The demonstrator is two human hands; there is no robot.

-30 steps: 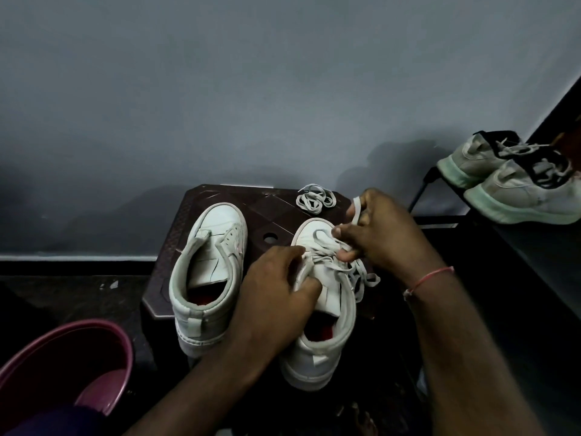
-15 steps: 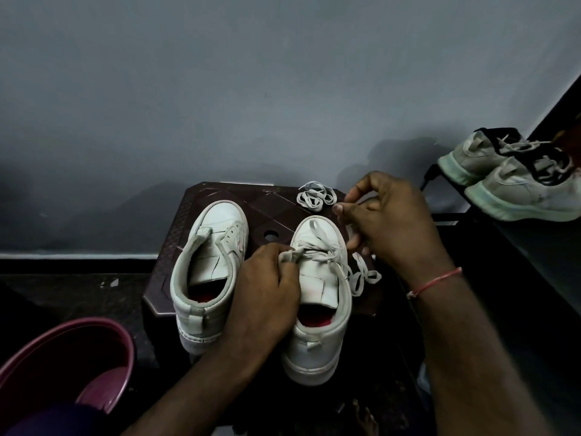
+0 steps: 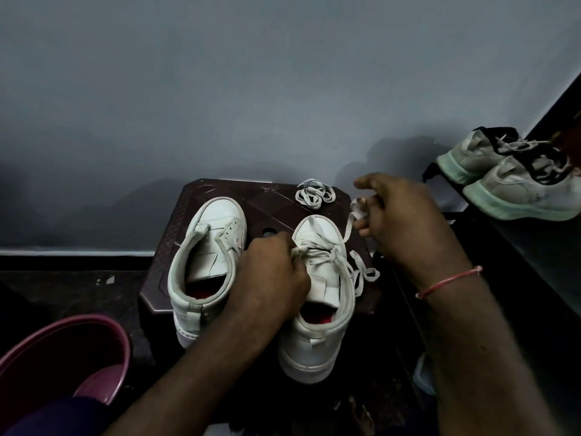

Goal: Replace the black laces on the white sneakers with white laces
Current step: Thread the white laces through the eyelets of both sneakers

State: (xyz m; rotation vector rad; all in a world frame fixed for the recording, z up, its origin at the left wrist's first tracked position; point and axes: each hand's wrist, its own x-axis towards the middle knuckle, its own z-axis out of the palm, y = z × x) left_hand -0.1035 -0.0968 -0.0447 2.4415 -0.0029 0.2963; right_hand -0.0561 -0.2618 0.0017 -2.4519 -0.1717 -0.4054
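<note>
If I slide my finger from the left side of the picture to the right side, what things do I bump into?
Pink tub → unlaced white sneaker → sneaker with the white lace → right hand holding the lace end → pair of sneakers on the rack.
</note>
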